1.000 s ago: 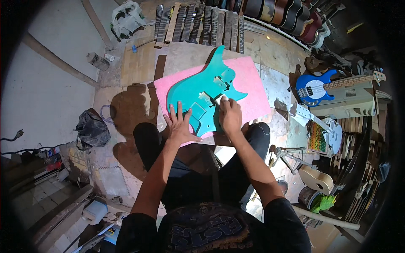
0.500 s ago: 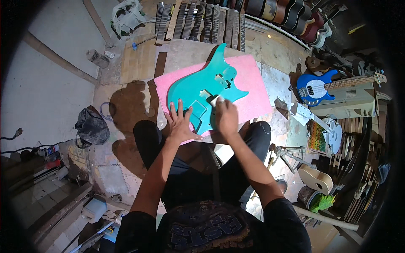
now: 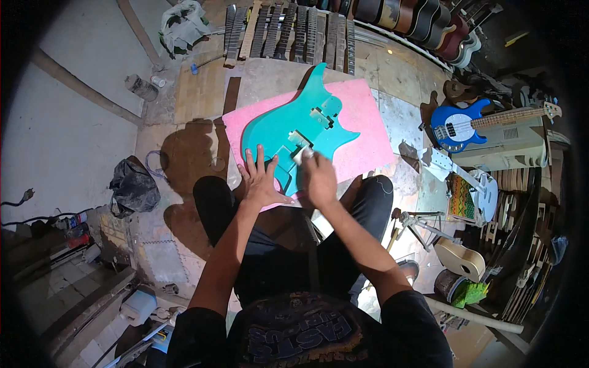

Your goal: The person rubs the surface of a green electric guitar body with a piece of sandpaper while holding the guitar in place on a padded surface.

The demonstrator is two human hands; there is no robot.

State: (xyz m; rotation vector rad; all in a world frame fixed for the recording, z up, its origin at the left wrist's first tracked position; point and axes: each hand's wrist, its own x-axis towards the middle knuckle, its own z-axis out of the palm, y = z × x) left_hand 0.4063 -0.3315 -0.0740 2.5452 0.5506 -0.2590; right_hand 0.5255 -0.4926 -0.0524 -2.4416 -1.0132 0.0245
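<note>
A teal electric guitar body (image 3: 285, 126) with routed cavities lies flat on a pink foam sheet (image 3: 368, 122) in front of me. My left hand (image 3: 261, 181) rests on its lower left part, fingers spread flat, with the thumb out over the near edge. My right hand (image 3: 320, 178) is closed on a small white pad (image 3: 300, 156), pressed to the body's face beside the middle cavity. Whether the pad is folded sandpaper or cloth, I cannot make out. The palm hides the lower right edge of the body.
Several guitar necks (image 3: 285, 34) lie in a row beyond the foam. At the right are a blue bass guitar (image 3: 460, 127), a white guitar (image 3: 485, 199) and a small natural-wood guitar body (image 3: 460, 257). A black plastic bag (image 3: 134, 184) sits on the left. My knees flank the foam's near edge.
My right hand has slid a little left and toward me with the white pad, across the guitar body. My left hand stays in place on the body.
</note>
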